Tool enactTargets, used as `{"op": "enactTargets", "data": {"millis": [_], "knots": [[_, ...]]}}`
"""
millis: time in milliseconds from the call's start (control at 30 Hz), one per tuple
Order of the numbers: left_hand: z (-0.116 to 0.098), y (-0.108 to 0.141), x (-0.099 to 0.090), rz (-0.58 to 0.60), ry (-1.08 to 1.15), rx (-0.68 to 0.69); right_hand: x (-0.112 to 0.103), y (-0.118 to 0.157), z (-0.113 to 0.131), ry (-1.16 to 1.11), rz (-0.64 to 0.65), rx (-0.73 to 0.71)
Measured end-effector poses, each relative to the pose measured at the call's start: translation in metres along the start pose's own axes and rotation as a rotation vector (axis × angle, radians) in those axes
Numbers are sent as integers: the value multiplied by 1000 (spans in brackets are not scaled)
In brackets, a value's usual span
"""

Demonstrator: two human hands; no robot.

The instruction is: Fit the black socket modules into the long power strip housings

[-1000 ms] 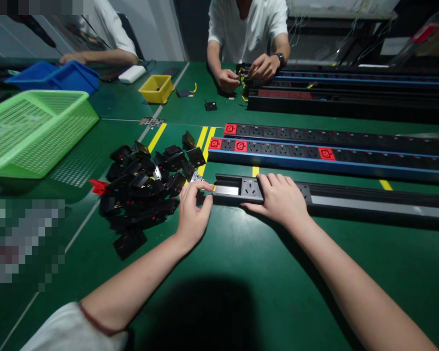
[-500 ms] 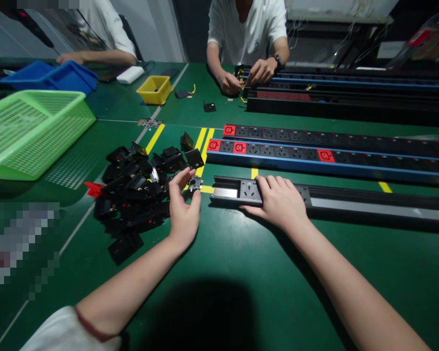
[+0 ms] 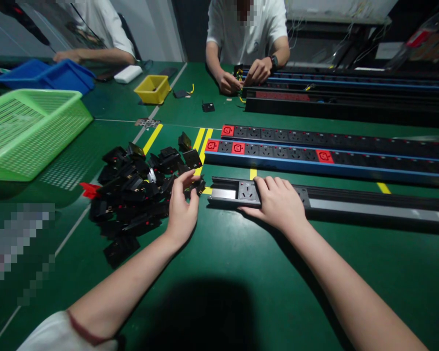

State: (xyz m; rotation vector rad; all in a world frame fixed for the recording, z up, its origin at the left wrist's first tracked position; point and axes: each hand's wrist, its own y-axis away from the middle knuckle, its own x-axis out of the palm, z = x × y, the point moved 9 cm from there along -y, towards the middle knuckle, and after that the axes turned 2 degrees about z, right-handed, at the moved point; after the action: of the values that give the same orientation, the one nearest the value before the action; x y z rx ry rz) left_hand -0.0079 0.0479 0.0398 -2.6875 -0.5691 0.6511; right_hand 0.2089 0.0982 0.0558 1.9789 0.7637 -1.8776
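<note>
My left hand (image 3: 184, 207) is closed on a small black socket module (image 3: 197, 186), gripped between thumb and fingers just left of the rail's end. Beside it lies a heap of loose black socket modules (image 3: 131, 192). My right hand (image 3: 280, 202) wraps over a black power strip rail (image 3: 369, 209) on the green table. Near that rail's left end a fitted socket (image 3: 249, 191) shows next to my right fingers, and another (image 3: 304, 195) shows past the hand. A stretch of bare metallic channel lies at the rail's left tip.
Two power strips with red and black sockets, one in blue casing (image 3: 263, 158), lie behind the rail. A green basket (image 3: 40, 139), blue bins (image 3: 73, 78) and a yellow bin (image 3: 152, 90) stand left. Across the table a co-worker's hands (image 3: 243, 78) handle wires; another person sits left.
The socket module in my left hand has turned and now shows a darker side. My right hand stays on the rail. The view has shifted slightly.
</note>
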Motion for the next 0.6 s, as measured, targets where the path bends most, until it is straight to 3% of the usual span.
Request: {"op": "enactTargets", "data": {"millis": [433,600], "knots": [[-3,4,4,46,-19,-4,-1,0,0,4,-10,-8],[-1,5,8,65,70,-31,0,0,0,-1,3,-8]]}}
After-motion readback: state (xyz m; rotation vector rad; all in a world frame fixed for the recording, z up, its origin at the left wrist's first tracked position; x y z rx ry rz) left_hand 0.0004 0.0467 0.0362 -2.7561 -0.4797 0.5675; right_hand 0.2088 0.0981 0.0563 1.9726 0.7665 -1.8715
